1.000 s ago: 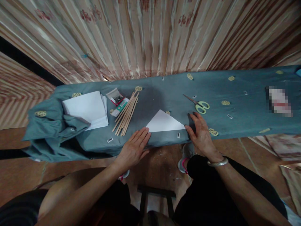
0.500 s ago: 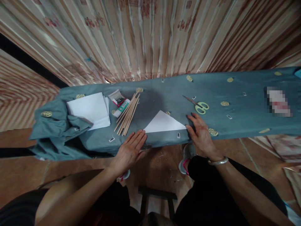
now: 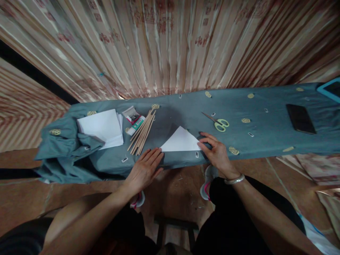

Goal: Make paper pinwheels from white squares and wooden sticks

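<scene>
A sheet of white paper folded into a triangle (image 3: 180, 141) lies on the cloth-covered bench, its long edge toward me. My left hand (image 3: 145, 167) rests flat at the left corner, fingers stretched out and fingertips touching the paper. At the right corner, my right hand (image 3: 216, 153) pinches the paper between thumb and fingers, and the corner seems slightly lifted. Scissors (image 3: 221, 124) with pale green handles lie just beyond my right hand. Several thin wooden sticks (image 3: 142, 136) lie in a bundle beyond my left hand.
A stack of white paper (image 3: 102, 128) lies at the left, partly under bunched cloth (image 3: 63, 152). Beside the sticks sits an open small box (image 3: 132, 115) with dark metal pieces. A phone (image 3: 300, 118) and a blue-edged tablet (image 3: 329, 90) lie at the right. A curtain (image 3: 164, 49) hangs behind.
My right hand has moved left and closed on the paper's right corner, which now looks drawn in. My left hand stays at the left corner. The view has shifted slightly to the right.
</scene>
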{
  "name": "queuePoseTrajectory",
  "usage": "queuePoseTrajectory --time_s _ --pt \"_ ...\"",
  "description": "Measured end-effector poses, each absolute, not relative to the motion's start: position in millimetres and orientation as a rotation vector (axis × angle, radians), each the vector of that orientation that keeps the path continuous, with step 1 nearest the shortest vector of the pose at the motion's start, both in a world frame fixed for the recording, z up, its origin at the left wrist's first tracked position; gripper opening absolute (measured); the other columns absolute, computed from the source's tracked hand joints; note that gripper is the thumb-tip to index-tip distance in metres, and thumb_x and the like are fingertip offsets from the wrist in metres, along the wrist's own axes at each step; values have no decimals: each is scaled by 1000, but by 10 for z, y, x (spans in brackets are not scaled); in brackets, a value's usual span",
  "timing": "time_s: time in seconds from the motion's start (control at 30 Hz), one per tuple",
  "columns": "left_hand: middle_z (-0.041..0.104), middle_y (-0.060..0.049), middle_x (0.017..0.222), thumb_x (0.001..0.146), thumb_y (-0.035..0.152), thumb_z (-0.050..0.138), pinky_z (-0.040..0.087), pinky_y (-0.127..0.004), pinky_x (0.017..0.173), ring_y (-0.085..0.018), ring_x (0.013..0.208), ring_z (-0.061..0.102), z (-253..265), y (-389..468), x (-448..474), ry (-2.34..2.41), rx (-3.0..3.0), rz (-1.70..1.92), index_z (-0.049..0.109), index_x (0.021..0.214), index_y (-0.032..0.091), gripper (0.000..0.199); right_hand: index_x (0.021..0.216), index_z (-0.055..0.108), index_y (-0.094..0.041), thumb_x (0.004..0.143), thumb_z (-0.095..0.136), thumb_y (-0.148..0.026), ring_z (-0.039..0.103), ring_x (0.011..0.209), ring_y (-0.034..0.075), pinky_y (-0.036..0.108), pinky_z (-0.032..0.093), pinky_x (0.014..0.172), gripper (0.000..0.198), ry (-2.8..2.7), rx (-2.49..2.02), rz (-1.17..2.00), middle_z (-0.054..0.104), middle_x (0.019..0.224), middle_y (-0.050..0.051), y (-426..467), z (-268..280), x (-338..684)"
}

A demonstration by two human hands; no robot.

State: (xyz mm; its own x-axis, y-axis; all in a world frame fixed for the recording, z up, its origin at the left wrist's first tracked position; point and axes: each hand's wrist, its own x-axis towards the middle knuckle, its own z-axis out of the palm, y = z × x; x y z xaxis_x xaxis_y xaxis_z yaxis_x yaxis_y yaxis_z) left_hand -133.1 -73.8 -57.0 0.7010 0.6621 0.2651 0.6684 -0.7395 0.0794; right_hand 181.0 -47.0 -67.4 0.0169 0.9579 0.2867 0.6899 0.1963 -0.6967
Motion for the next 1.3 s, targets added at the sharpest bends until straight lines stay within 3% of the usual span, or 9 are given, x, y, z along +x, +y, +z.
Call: queuePoseTrajectory --time_s 0.13,0.27,0.4,0.6,0.73,0.87,1.0,1.13,1.3 --pt "55 -19 143 96 31 52 43 -50 111 -29 131 53 -506 -656 -1260 -1181 -2866 -508 48 139 12 48 82 72 -23 86 63 -42 70 104 27 47 52 97 22 -1621 -1530 452 74 112 10 -449 -585 1835" --pt "40 -24 153 95 28 53 38 -52 114 -33 146 34 -372 -551 -1085 -1207 -2806 -635 32 149 10 61 83 71 -22 87 62 -39 71 100 26 43 57 86 19 -1587 -1497 351 75 109 9 -433 -426 1850" --pt "33 -22 157 96 20 48 31 -54 117 -30 151 20 -243 -448 -844 -1125 -2755 -768 20 154 16 65 92 70 -24 92 58 -33 70 106 24 41 56 94 15 -1729 -1434 236 73 116 8 -499 -247 1747" --pt "33 -17 159 95 9 39 23 -58 119 -28 152 16 -154 -328 -611 -1126 -2742 -771 29 151 20 59 103 70 -23 96 52 -27 69 112 22 38 57 97 19 -1907 -1321 175 69 126 9 -637 -129 1531" --pt "46 -14 151 92 4 37 14 -62 120 -28 150 25 -129 -277 -552 -1128 -2779 -714 43 143 19 53 102 70 -21 96 51 -23 69 113 23 36 58 97 20 -1987 -1274 165 70 124 10 -658 -144 1468" --pt "70 -8 118 97 11 38 7 -65 120 -25 136 48 -100 -252 -526 -1121 -2810 -742 61 120 20 33 98 71 -19 96 52 -25 69 111 23 36 58 97 20 -2005 -1294 198 70 124 13 -682 -136 1447" --pt "73 -4 99 99 16 42 8 -65 120 -21 119 60 -19 -278 -539 -1089 -2790 -798 66 102 21 25 108 70 -21 96 43 -22 65 119 23 40 55 101 29 -2073 -1261 365 61 138 11 -698 -79 1529" --pt "71 -3 95 98 13 45 10 -64 121 -20 115 62 110 -374 -570 -1000 -2768 -919 66 103 20 22 122 67 -23 94 37 -13 53 134 24 46 49 107 42 -2122 -1199 501 47 152 8 -669 -52 1685" --pt "71 -2 94 96 10 49 12 -63 122 -18 111 65 179 -459 -613 -947 -2718 -1003 63 101 20 17 127 64 -29 92 43 -9 28 149 27 55 42 111 46 -2206 -1287 285 35 160 4 -630 -116 1727"
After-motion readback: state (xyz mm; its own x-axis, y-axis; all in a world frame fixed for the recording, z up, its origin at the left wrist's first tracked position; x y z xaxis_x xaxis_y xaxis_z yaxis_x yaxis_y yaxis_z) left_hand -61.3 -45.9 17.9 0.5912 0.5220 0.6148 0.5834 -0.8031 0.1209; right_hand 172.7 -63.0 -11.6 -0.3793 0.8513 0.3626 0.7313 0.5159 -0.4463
